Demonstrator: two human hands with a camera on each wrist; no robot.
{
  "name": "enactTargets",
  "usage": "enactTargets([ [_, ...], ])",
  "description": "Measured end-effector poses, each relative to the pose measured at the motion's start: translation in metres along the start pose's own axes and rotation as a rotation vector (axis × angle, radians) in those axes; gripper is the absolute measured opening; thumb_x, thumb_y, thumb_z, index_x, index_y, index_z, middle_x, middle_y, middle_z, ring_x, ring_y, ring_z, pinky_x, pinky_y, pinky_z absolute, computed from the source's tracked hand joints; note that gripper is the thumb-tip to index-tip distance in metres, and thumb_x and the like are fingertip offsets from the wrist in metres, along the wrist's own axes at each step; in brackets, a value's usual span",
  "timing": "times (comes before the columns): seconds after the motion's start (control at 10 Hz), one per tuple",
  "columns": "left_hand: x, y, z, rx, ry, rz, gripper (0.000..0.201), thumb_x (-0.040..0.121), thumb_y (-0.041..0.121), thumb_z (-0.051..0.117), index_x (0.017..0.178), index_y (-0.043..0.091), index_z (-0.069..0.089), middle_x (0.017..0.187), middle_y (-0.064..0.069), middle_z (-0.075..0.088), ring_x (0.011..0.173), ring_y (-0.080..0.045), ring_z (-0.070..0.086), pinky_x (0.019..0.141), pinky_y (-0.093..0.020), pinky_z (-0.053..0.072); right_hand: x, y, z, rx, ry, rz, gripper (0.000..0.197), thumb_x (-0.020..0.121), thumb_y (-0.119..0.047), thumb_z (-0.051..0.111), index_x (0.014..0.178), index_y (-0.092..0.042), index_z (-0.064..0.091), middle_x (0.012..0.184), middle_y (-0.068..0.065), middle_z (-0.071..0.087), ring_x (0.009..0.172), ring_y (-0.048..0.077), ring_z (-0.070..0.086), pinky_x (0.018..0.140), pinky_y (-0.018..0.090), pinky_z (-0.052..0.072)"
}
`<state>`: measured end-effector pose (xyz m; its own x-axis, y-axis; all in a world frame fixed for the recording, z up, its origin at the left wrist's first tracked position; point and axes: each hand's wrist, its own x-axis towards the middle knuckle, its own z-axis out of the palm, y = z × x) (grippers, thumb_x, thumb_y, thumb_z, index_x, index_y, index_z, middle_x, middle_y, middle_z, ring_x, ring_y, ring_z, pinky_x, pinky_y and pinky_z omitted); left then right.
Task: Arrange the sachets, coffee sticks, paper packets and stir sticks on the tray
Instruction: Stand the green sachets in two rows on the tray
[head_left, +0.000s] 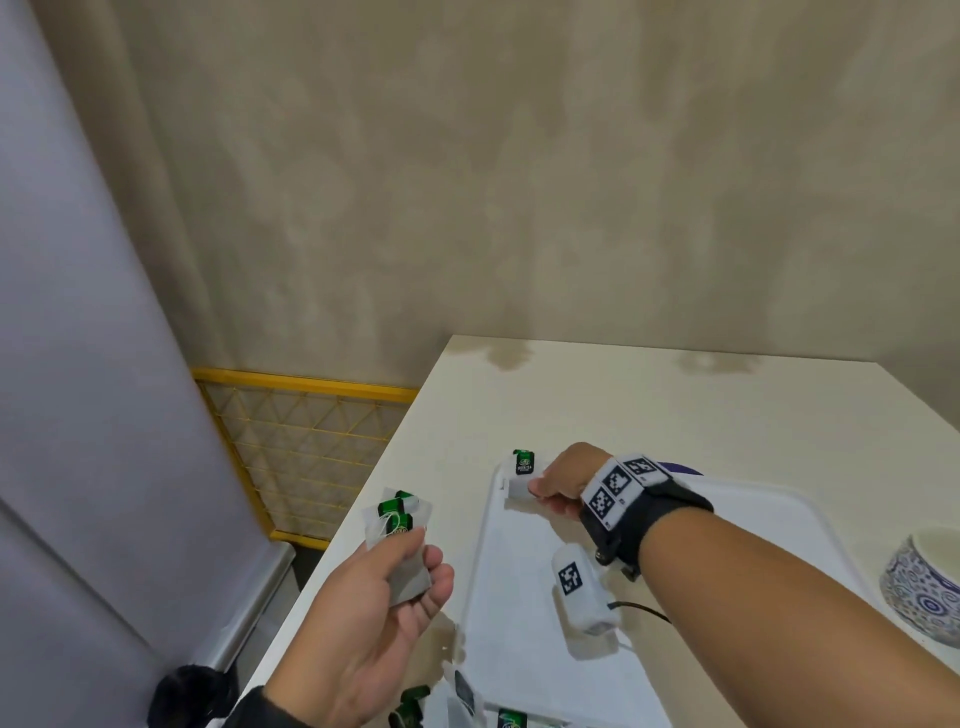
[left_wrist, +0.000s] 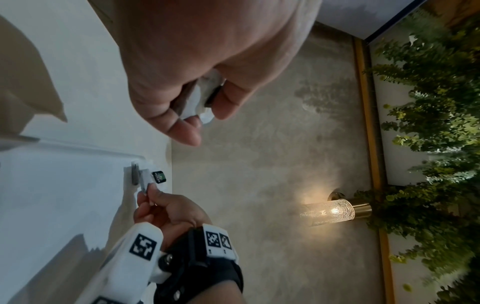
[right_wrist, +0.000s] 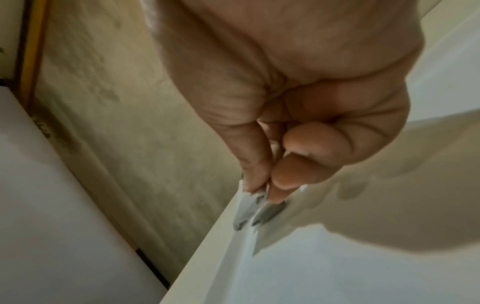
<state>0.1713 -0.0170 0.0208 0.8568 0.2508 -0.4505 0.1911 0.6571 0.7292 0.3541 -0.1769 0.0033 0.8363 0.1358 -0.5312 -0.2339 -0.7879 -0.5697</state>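
My right hand (head_left: 545, 491) pinches a white tea sachet (head_left: 519, 486) with a green tag (head_left: 523, 462) at the far left corner of the white tray (head_left: 727, 649); its lower edge seems to touch the tray (right_wrist: 337, 267). The pinch on the sachet (right_wrist: 246, 211) shows close in the right wrist view. My left hand (head_left: 395, 571) hovers left of the tray and grips a small bunch of the same green-tagged sachets (head_left: 397, 525). In the left wrist view that hand (left_wrist: 197, 107) holds the sachets (left_wrist: 200, 102), and the right hand (left_wrist: 155, 197) holds its sachet (left_wrist: 146, 179).
More green-tagged sachets (head_left: 511, 717) lie at the tray's near left corner and beside it on the cream table (head_left: 675, 405). A blue patterned bowl (head_left: 924, 587) stands right of the tray. A yellow wire rack (head_left: 306, 447) and a grey panel sit beyond the table's left edge.
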Motion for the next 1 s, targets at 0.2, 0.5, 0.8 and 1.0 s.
enactTargets([
  [0.2,-0.003,0.004,0.001,-0.014,-0.007,0.004,0.012,0.091,0.004,0.057,0.099,-0.005,0.056,0.068,-0.016,0.058,0.049,-0.021,0.060,0.047,-0.027,0.056,0.009,-0.007,0.010,-0.055,0.046,0.025,0.035,0.092,-0.032,0.062,0.061,-0.015,0.056,0.062,0.001,0.069,0.066,0.019,0.058,0.071,0.028,0.049],
  [0.5,-0.002,0.002,0.000,0.003,0.011,-0.002,0.009,0.091,0.003,0.057,0.097,-0.004,0.056,0.064,-0.016,0.059,0.053,-0.024,0.058,0.046,-0.027,0.056,0.019,0.001,0.011,-0.017,0.077,-0.011,0.020,0.085,-0.030,0.069,0.078,-0.015,0.059,0.094,0.007,0.067,0.086,0.024,0.065,0.079,0.031,0.054],
  [0.8,-0.004,0.002,0.005,0.018,0.018,-0.017,0.009,0.091,0.002,0.056,0.098,-0.005,0.055,0.067,-0.017,0.059,0.058,-0.027,0.057,0.046,-0.028,0.056,0.026,0.001,0.005,0.089,0.000,0.007,0.012,0.083,-0.019,0.072,0.082,-0.011,0.063,0.073,0.005,0.067,0.061,0.017,0.065,0.056,0.022,0.052],
  [1.0,-0.005,0.000,0.005,0.032,0.006,-0.029,0.009,0.091,0.002,0.056,0.098,-0.004,0.055,0.069,-0.017,0.058,0.060,-0.028,0.056,0.045,-0.028,0.055,0.029,0.005,0.005,0.198,0.018,-0.042,0.014,0.080,-0.015,0.072,0.076,-0.015,0.059,0.081,0.004,0.065,0.066,0.016,0.063,0.051,0.023,0.049],
])
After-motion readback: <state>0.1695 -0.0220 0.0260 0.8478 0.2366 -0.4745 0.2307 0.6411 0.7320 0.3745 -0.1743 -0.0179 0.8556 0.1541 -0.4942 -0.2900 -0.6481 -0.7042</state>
